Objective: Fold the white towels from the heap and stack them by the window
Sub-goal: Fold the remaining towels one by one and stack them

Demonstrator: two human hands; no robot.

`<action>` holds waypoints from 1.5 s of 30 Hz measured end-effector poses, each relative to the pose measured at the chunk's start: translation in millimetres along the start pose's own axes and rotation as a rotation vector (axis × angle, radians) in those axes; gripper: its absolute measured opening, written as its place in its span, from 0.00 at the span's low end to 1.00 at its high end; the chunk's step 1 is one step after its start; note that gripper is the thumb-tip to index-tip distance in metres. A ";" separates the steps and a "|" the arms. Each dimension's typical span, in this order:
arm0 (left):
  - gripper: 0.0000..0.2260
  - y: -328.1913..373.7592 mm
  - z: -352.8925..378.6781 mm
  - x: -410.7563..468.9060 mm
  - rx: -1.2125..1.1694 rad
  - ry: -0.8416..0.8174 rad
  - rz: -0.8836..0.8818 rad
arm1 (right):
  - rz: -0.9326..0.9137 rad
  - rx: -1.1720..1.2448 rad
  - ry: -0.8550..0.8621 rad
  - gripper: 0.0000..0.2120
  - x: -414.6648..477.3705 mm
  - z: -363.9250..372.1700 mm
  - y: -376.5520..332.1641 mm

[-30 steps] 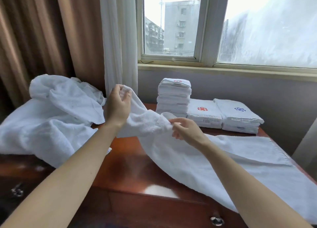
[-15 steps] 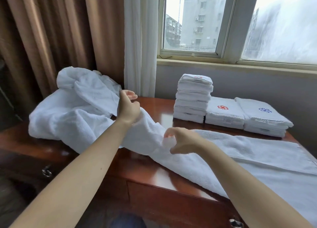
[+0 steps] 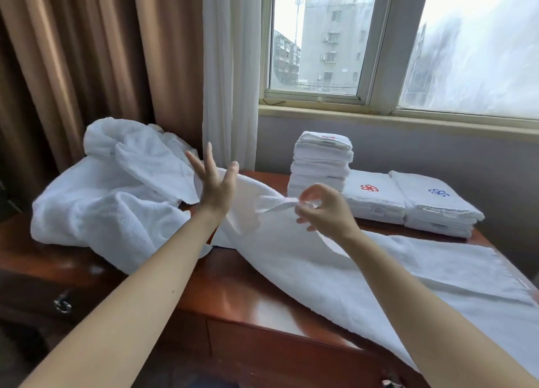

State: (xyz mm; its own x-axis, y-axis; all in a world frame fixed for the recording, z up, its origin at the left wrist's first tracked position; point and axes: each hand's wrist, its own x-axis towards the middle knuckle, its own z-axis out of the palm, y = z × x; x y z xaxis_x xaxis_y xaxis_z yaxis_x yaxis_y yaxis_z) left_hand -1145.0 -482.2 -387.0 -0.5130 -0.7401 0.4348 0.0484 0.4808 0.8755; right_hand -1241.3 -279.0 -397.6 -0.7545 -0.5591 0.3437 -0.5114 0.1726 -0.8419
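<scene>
Left hand (image 3: 214, 184) raised, fingers spread, holding nothing; right hand (image 3: 323, 209) fingers pinching towel (image 3: 320, 271) edge above table (image 3: 233, 288).

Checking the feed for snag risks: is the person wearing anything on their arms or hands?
Nothing shows. The left hand and right hand are bare: no gloves, watch or bracelet in view. The left forearm and right forearm are bare to the frame edge, no sleeves.
</scene>
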 end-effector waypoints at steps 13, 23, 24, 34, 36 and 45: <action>0.23 -51.3 35.0 -46.4 0.666 -0.531 0.318 | 0.119 -0.753 -0.093 0.17 -19.7 12.4 72.3; 0.22 -50.0 95.1 -80.4 0.757 -0.659 0.387 | 0.194 -0.876 -0.245 0.26 -43.0 -27.8 116.8; 0.22 -47.5 100.3 -82.7 0.757 -0.659 0.392 | 0.194 -0.876 -0.248 0.26 -44.0 -34.4 119.8; 0.20 -21.6 102.9 -82.3 0.715 -0.766 0.426 | 0.218 -0.705 -0.256 0.24 -42.7 -82.5 119.7; 0.17 -21.6 91.2 -75.0 0.711 -0.756 0.431 | 0.168 -0.566 -0.164 0.24 -35.7 -73.2 102.5; 0.11 -31.5 11.9 -32.6 0.652 -0.637 0.250 | -0.218 -0.578 -0.456 0.20 -16.3 18.9 39.1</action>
State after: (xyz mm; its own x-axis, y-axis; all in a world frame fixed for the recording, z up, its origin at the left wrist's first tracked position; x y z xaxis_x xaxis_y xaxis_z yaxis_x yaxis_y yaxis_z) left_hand -1140.0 -467.7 -431.2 -0.9336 -0.2762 0.2284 -0.1695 0.9018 0.3976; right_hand -1241.2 -278.5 -444.0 -0.4319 -0.8866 0.1657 -0.8576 0.3468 -0.3798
